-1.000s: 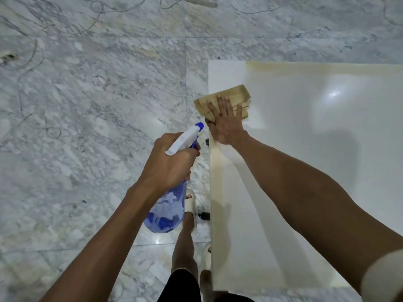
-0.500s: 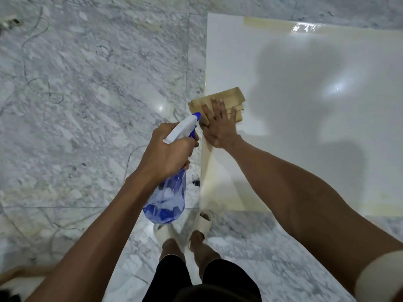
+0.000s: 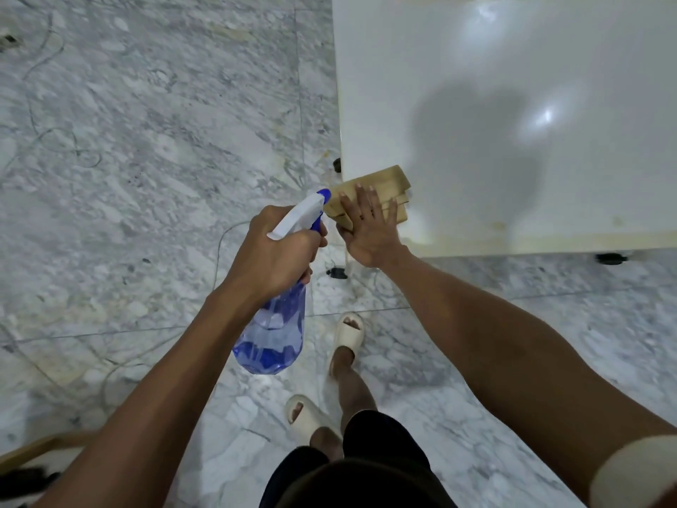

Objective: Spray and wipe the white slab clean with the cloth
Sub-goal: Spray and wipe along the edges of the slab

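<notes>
- The white slab (image 3: 513, 104) is lying low over the marble floor (image 3: 146, 141); the person is standing at its near left corner, looking down on it.
- The right hand (image 3: 370, 229) is lying flat, fingers spread and straight, palm pressing the folded tan cloth (image 3: 384, 183) onto that corner. It is not pinching or gripping the cloth, only bearing down on it.
- The left hand (image 3: 273, 253) is wrapped closed around the neck of the spray bottle (image 3: 273, 335), holding it just left of the slab over the floor, nozzle pointing toward the cloth.
- Judgement: the cloth is reading as soft and limp, folded into several layers. A flat palm is suiting it; it may slide easily on the glossy face or unfold if dragged by one edge.
- Judgement: the slab is looking rigid and slick. Wet spray would likely make it more slippery.
- Judgement: the bottle is appearing to be light clear plastic, partly filled with liquid; the neck under the trigger is the sensible hold.
- The slab's far and right edges are running out of frame.
- The left index finger's place on the trigger is hidden by the hand.
- Yellowish marks are showing along the near edge; whether stain or tape, I cannot tell.
- Small dark objects at the slab's edges are too small to identify.
</notes>
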